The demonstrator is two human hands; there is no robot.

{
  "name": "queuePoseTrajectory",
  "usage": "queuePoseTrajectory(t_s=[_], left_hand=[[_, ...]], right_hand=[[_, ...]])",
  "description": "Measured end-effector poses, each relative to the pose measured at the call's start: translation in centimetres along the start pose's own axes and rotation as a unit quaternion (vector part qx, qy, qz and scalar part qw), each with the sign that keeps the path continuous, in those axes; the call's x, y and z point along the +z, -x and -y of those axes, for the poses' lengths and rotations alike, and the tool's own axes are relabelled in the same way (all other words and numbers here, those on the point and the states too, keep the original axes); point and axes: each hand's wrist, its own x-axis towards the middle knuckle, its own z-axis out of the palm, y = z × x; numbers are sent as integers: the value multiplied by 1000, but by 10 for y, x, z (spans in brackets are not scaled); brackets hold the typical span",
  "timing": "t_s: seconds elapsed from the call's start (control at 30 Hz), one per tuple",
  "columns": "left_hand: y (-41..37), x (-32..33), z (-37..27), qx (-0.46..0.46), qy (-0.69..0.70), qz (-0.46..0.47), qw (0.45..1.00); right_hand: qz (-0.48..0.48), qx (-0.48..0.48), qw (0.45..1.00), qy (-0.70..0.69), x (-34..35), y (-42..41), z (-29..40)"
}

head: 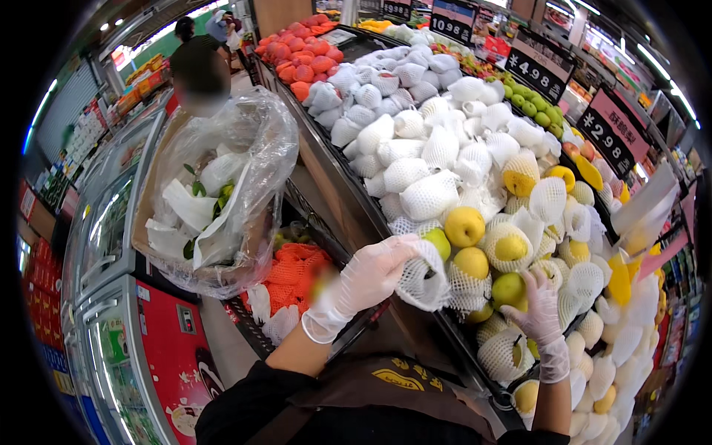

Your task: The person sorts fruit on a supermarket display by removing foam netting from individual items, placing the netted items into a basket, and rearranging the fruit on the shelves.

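Note:
My left hand [370, 278], in a clear thin glove, pinches a white foam net sleeve [424, 282] by its upper edge. The sleeve hangs open over the front rim of the fruit stand. My right hand [538, 316], gloved likewise, has its thumb and fingers around the near right side of a bare green pear [508, 291]. Behind the sleeve a second green pear [438, 243] is partly hidden. Beside it lies a bare yellow pear [465, 226], and another yellow pear [471, 262] sits in a lowered foam net. More netted pears [509, 246] surround my right hand.
White-netted fruit [428, 189] is heaped farther up the stand, with orange-netted fruit [303, 55] at its far end. To the left stand a plastic-lined carton [147, 222] with wrappings and leaves, a black crate [245, 322] of nets, freezers [103, 233] and another person [194, 61].

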Motion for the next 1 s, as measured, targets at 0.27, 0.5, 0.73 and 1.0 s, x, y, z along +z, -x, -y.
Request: queuePoseTrajectory(t_s=[0.27, 0.5, 0.73, 1.0], left_hand=[[22, -11, 1, -82, -44, 66, 993], [30, -18, 8, -65, -82, 57, 993], [16, 8, -11, -52, -44, 72, 995], [29, 31, -3, -14, 2, 267, 964]], right_hand=[[-35, 73, 996, 24, 30, -8, 12], [-92, 175, 975, -100, 2, 5, 0], [-275, 91, 628, -722, -47, 53, 69], [37, 124, 440, -889, 21, 27, 159]])
